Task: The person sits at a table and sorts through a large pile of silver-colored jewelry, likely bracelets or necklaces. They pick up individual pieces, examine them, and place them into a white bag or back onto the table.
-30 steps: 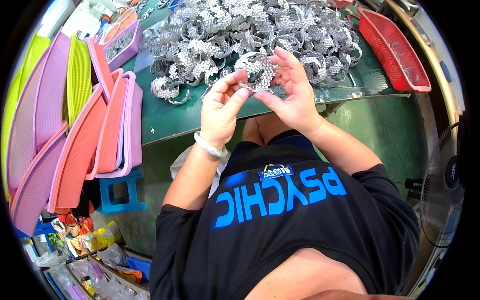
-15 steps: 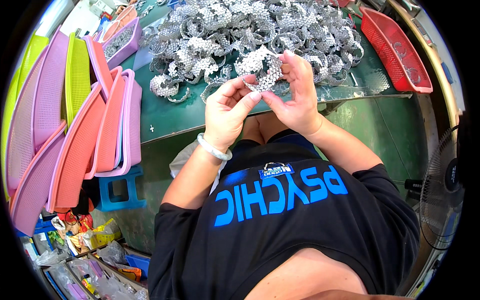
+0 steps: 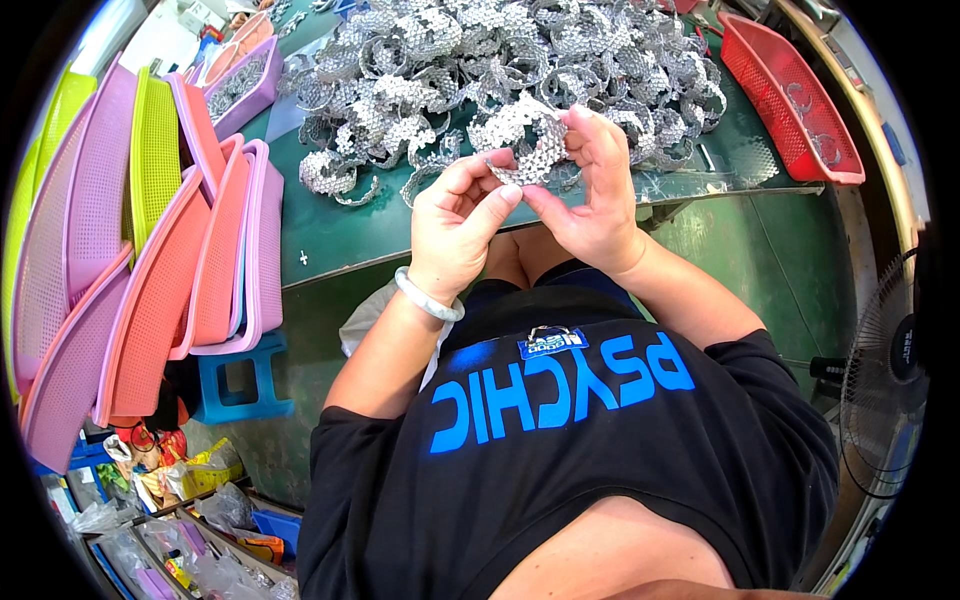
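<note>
A curved silver metal mesh band [image 3: 535,140] is held between my two hands above the near edge of the green table [image 3: 345,235]. My left hand [image 3: 455,215], with a pale bangle on its wrist, pinches the band's lower left end between thumb and fingers. On the other side, my right hand [image 3: 595,190] grips the band with its thumb low and its fingers bent around the right edge. Just behind lies a large heap of similar silver mesh bands [image 3: 440,60]. Some of the fingertips are hidden by the band.
Stacked purple, orange and green plastic baskets [image 3: 160,250] stand at the left, by a blue stool [image 3: 240,380]. A red basket [image 3: 790,100] with a few silver pieces sits at the right table edge. A black fan [image 3: 885,370] stands at the far right.
The band has turned very slightly in my fingers. Both hands keep nearly the same place and grip.
</note>
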Demonstrator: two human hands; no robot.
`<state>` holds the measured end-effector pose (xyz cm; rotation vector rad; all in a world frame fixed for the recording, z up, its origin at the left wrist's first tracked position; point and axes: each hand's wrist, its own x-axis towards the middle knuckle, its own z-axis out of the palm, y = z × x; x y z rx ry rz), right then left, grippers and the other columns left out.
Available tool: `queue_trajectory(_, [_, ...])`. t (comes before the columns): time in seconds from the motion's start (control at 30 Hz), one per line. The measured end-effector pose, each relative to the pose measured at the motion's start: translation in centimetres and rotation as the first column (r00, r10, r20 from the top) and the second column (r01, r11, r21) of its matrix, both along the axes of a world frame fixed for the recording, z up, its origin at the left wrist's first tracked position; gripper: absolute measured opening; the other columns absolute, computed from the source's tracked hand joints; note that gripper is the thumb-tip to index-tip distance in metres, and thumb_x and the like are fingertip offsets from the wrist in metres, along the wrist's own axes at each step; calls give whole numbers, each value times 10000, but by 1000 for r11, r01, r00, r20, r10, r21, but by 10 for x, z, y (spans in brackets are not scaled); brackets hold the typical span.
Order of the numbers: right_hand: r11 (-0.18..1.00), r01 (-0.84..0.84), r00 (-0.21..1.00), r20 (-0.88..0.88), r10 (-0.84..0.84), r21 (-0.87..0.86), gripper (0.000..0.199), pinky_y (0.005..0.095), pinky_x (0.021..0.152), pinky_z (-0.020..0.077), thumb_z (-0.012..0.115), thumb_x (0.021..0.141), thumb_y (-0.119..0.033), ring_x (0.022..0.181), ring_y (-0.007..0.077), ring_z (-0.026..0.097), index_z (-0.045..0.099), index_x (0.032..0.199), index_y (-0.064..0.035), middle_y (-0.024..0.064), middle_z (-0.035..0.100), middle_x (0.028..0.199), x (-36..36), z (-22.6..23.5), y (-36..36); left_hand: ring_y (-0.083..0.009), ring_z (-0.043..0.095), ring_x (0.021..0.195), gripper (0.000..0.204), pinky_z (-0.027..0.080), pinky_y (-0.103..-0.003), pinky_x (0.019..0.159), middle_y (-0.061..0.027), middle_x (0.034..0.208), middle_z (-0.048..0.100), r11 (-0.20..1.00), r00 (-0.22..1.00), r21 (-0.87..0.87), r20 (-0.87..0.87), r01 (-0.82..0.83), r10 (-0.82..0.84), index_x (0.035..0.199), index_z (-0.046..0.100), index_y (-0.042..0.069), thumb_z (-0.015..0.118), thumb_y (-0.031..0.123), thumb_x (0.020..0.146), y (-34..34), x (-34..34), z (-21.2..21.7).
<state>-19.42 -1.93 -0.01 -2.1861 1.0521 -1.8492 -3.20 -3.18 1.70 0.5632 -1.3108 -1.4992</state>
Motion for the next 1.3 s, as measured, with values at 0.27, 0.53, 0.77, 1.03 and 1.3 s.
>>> queue_trajectory(0.27, [1000,-1,1000,-13,0,-25,804,332,930,412,716,694,47,1120,217,461,255,1352,13,140,315,1300,-1,0,1,-94,555,897,320,449,-224,815,-47,1019,567,999,1000,-42,-4,3,-3,1135,538,-37,604,-33,822,-2,1,-4])
queue_trajectory(0.53, [1000,-5,1000,-14,5,-21,789,326,914,423,712,702,42,1114,217,466,260,1348,16,142,309,1306,-1,-2,1,-101,552,900,324,452,-234,819,-57,1052,549,999,1000,-47,-1,-12,12,1131,536,-38,610,-37,815,-3,1,-5])
queue_trajectory(0.77, [970,-178,958,256,131,165,767,280,786,486,737,665,22,942,191,545,341,1321,-3,149,425,1171,5,2,-1,-87,548,849,236,461,-220,772,-39,993,523,992,996,-99,37,-77,81,1025,578,-19,641,-22,797,-3,1,-5])
queue_trajectory(1.03, [755,-556,758,585,288,348,746,261,786,476,686,747,28,945,142,537,255,1354,-10,101,430,1127,5,7,-3,-52,492,734,134,415,-183,656,-2,899,503,985,988,-87,40,-146,150,896,613,-1,680,8,780,-6,-2,-7])
queue_trajectory(1.3, [650,-657,675,682,283,381,708,253,826,461,678,770,-2,930,124,515,266,1345,-15,96,436,1101,4,7,-3,-36,446,681,123,385,-170,602,11,848,477,974,975,-119,85,-195,205,875,619,9,690,23,776,-5,-4,-4])
